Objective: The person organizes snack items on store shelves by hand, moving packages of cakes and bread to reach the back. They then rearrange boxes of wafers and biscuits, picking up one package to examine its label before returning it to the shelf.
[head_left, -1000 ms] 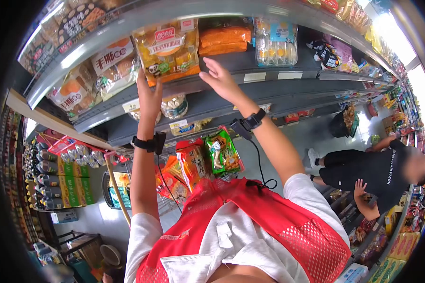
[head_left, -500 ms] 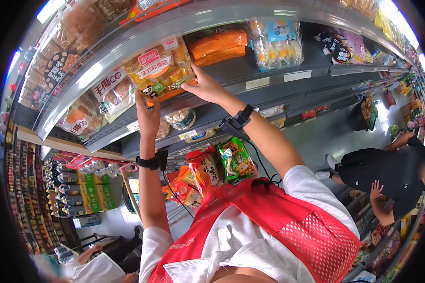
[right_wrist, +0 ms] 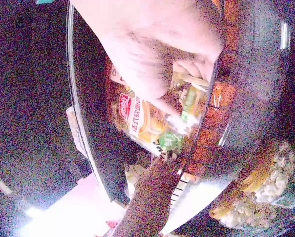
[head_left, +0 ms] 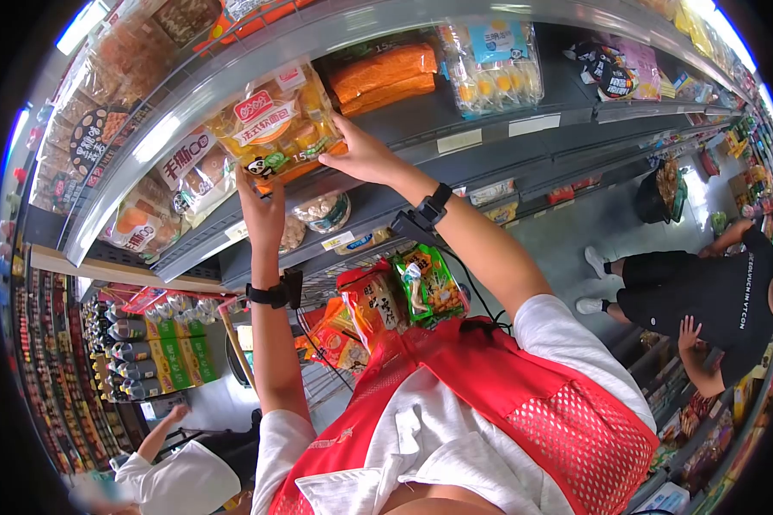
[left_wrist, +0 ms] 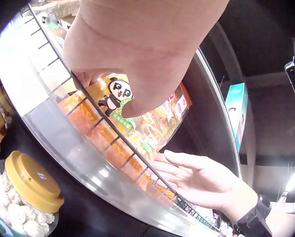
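A clear and yellow bread bag [head_left: 270, 124] with an orange bottom and a panda print sits at the shelf's front edge. My left hand [head_left: 262, 210] grips its lower left corner, thumb on the front. At the bag's right side my right hand [head_left: 365, 154] holds on, thumb in front and fingers partly hidden. In the left wrist view, the left hand [left_wrist: 132, 54] curls over the bag [left_wrist: 162, 113], and the right hand [left_wrist: 202, 180] is at its far end. The noisy right wrist view has the right hand [right_wrist: 157, 49] around the bag [right_wrist: 147, 121].
White-labelled bread bags [head_left: 199, 167] stand left of it, an orange pack [head_left: 385, 79] and a tray pack [head_left: 492, 73] right. Tubs [head_left: 322, 212] sit on the shelf below. A cart [head_left: 322, 382] holds snack bags [head_left: 429, 283]. A person in black [head_left: 687, 292] stands at right, another in white [head_left: 189, 476] lower left.
Both hands have closed in on the bread bag, the right one coming from the shelf edge to its side. The view has shifted, and the person in white has come further into view.
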{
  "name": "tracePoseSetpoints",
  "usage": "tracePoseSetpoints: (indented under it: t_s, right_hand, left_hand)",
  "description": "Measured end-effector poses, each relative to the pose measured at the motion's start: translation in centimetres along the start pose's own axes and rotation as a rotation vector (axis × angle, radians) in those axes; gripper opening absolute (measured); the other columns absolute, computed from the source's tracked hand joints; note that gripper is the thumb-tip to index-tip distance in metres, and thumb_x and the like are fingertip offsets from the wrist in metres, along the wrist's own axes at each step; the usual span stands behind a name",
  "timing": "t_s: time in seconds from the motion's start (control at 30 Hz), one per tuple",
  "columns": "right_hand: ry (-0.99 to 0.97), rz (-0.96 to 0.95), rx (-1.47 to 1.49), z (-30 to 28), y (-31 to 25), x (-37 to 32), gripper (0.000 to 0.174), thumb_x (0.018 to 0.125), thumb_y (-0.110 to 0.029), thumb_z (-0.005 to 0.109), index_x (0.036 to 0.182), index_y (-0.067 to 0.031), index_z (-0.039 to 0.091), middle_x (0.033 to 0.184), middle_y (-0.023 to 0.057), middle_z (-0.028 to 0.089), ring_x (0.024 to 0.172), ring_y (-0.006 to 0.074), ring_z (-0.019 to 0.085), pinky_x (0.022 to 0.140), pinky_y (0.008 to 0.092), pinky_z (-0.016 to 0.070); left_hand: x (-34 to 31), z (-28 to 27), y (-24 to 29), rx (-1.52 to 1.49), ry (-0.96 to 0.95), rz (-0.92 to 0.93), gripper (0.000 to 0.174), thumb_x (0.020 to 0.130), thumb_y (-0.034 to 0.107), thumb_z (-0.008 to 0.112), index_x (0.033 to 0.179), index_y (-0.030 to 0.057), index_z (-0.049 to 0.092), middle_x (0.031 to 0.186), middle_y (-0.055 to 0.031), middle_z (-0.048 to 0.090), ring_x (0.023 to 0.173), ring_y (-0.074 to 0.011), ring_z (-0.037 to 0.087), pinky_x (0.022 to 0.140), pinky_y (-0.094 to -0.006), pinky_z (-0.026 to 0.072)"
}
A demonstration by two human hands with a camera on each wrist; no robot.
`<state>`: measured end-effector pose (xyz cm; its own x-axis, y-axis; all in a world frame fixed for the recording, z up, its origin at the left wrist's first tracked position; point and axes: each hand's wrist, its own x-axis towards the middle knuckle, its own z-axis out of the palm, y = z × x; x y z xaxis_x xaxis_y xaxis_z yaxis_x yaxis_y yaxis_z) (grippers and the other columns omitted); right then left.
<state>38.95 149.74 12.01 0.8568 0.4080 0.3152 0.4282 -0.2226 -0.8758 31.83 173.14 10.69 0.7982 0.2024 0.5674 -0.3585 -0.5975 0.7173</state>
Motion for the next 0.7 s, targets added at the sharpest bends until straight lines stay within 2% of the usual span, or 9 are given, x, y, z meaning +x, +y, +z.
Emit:
tracePoseSetpoints:
  t_s: [0.2,0.33,0.43,0.53,0.67,0.7]
  right_hand:
    - [-0.007,-0.009,0.137,0.3,1.0,-0.1,0.083,0.096,-0.021,0.073,0.158,0.0021,0.025,0.159,0.0232,0.04,0.144,0.0336,0.045,0.117,0.0393,0.0399]
    - [-0.004,-0.084,0.158,0.3,1.1,-0.3,0.079,0.096,-0.018,0.073,0.158,0.0011,0.027,0.157,0.0223,0.041,0.144,0.0324,0.045,0.117,0.0395,0.0409]
    - [0.002,-0.07,0.175,0.0,0.5,-0.8,0.077,0.096,-0.018,0.072,0.157,0.0014,0.029,0.157,0.0218,0.042,0.144,0.0318,0.044,0.117,0.0396,0.0397]
    - [0.077,-0.12,0.163,0.1,0.8,-1.0,0.077,0.094,-0.022,0.072,0.154,0.0059,0.033,0.151,0.0256,0.049,0.141,0.0321,0.049,0.114,0.0369,0.0405]
    - [0.083,-0.122,0.139,-0.6,1.5,-1.5,0.076,0.095,-0.02,0.071,0.155,0.0046,0.031,0.154,0.025,0.046,0.143,0.0324,0.046,0.116,0.0383,0.0385]
    - [0.078,-0.097,0.108,-1.1,1.4,-1.8,0.077,0.096,-0.018,0.071,0.157,0.003,0.028,0.156,0.0238,0.043,0.144,0.0315,0.044,0.118,0.0387,0.0373]
  left_hand:
    - [0.0,0.0,-0.5,-0.033,0.006,-0.01,0.075,0.094,0.01,0.068,0.154,-0.0087,0.028,0.137,-0.024,0.055,0.125,-0.0302,0.056,0.107,-0.0381,0.0426]
    - [0.1,0.1,-0.8,-0.101,0.035,-0.072,0.072,0.095,0.009,0.069,0.153,-0.008,0.03,0.134,-0.0202,0.056,0.123,-0.0268,0.056,0.106,-0.0362,0.0423]
    - [-0.1,0.1,-0.6,-0.162,0.04,-0.079,0.067,0.096,0.008,0.068,0.151,-0.0073,0.033,0.131,-0.0164,0.057,0.12,-0.0226,0.055,0.105,-0.0343,0.0425]
    - [-0.3,0.1,0.2,-0.186,0.022,-0.076,0.066,0.097,0.008,0.067,0.151,-0.0071,0.033,0.13,-0.0165,0.057,0.12,-0.0222,0.054,0.105,-0.0339,0.042]
    - [-1.0,0.9,1.0,-0.237,-0.006,-0.048,0.066,0.098,0.009,0.067,0.152,-0.0068,0.033,0.136,-0.0188,0.055,0.125,-0.0224,0.052,0.108,-0.0339,0.0402]
    - [-1.0,0.8,1.4,-0.152,-0.076,-0.066,0.066,0.1,0.004,0.063,0.155,-0.0057,0.027,0.147,-0.0199,0.049,0.138,-0.0247,0.048,0.114,-0.0363,0.0386]
